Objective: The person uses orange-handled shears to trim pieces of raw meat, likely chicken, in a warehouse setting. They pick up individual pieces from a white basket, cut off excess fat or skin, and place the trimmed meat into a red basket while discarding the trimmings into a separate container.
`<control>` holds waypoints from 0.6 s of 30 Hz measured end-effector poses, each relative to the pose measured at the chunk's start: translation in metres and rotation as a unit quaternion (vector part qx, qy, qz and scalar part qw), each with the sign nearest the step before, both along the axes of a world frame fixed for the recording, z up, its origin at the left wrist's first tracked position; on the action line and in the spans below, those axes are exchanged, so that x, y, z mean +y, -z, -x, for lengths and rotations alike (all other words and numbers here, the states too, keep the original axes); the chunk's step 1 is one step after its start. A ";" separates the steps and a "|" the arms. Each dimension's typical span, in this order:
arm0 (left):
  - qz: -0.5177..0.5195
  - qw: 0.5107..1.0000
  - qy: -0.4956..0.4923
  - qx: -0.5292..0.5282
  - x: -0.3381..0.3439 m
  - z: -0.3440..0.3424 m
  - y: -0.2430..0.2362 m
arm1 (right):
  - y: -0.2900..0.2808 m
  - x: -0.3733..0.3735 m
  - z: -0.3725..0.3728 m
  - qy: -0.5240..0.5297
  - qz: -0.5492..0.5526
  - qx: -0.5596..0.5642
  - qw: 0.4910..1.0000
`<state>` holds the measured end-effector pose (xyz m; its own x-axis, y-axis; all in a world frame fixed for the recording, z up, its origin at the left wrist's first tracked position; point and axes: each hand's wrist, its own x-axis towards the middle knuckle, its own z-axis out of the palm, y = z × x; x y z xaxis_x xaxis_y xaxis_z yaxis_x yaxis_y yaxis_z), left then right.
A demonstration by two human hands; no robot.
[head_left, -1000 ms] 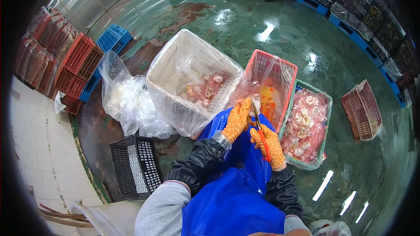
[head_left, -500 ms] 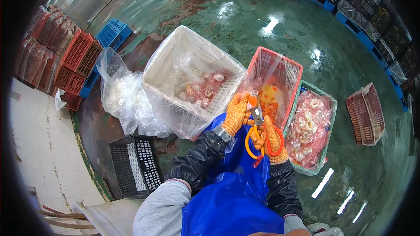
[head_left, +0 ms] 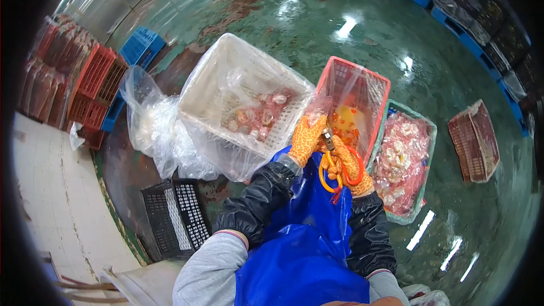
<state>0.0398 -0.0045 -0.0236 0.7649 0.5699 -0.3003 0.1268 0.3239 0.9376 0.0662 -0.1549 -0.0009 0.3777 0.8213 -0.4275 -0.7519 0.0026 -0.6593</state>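
My right hand (head_left: 350,169), in an orange patterned glove, grips scissors (head_left: 324,177) with one yellow-orange and one red-orange handle loop. Their metal blades point away from me and meet the fingers of my left hand (head_left: 307,139). That hand, in a matching glove, is closed; what it holds is hidden. Both hands are over the near end of a red crate (head_left: 326,79) lined with clear plastic. Inside it, round orange yolk-like pieces (head_left: 347,120) lie in yellowish liquid. Left of it, a large white plastic-lined crate (head_left: 212,68) holds a small heap of pinkish, whitish pieces (head_left: 258,116).
A green crate (head_left: 433,136) full of pink and white scraps stands at the right. Further right is a dark red crate (head_left: 475,144). At left are crumpled clear plastic bags (head_left: 170,136) and a black crate (head_left: 158,218). Crates (head_left: 102,73) are stacked behind. The green floor (head_left: 283,28) looks wet.
A round orange piece that showed at my left fingertips is no longer visible. The scissor blades are now closer in against my left hand, and my right hand has shifted slightly away from me.
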 end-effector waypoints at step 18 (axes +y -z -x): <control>-0.092 0.989 -0.111 -0.026 0.115 0.100 0.033 | 0.099 -0.184 0.025 0.301 0.017 0.108 0.947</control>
